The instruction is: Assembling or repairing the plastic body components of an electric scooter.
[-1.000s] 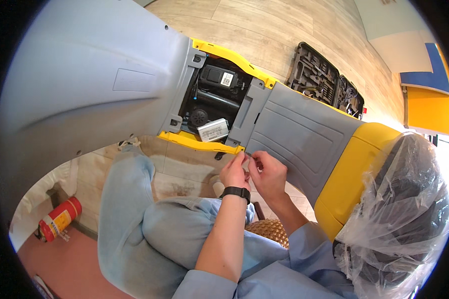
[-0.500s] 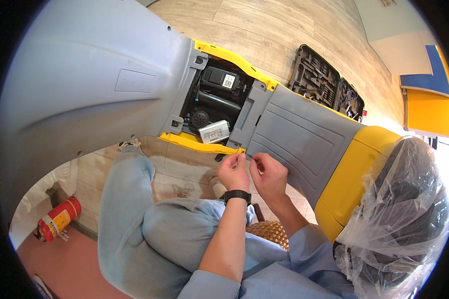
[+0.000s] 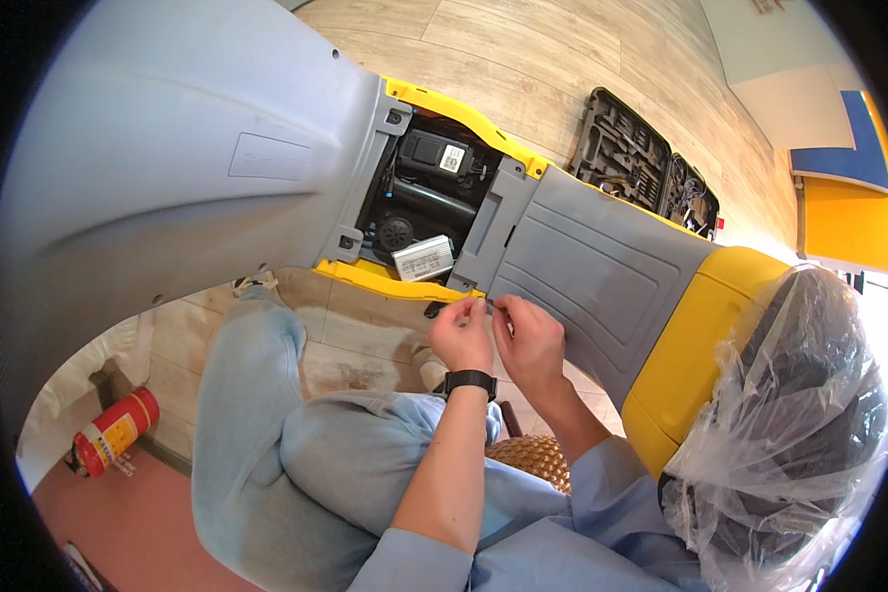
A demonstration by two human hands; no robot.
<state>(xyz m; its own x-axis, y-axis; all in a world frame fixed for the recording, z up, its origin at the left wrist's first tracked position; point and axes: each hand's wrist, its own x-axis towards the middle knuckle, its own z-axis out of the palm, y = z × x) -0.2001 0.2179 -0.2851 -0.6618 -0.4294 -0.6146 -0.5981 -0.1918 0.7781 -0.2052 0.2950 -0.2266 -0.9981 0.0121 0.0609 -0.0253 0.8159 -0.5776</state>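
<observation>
A grey and yellow scooter body (image 3: 602, 266) stretches across the view, its floor compartment uncovered. Inside that opening sit a black box with a white label (image 3: 429, 153), a black ribbed round part (image 3: 396, 233) and a tilted silver metal box (image 3: 423, 259). At the near right corner of the yellow side trim (image 3: 395, 284), my left hand (image 3: 461, 335) is closed in a fingertip pinch. Just to its right, my right hand (image 3: 531, 340) is pinched too, with its fingertips by the grey panel edge. Whatever lies between the fingers is too small or hidden to name.
An open black tool case (image 3: 622, 153) lies on the wooden floor beyond the scooter. The seat (image 3: 789, 414) is wrapped in clear plastic at the right. A red fire extinguisher (image 3: 116, 431) rests at the lower left. A woven stool (image 3: 531, 461) shows beneath me.
Both hands have shifted very slightly up toward the trim corner, still pinched close together. The scooter and its parts look the same.
</observation>
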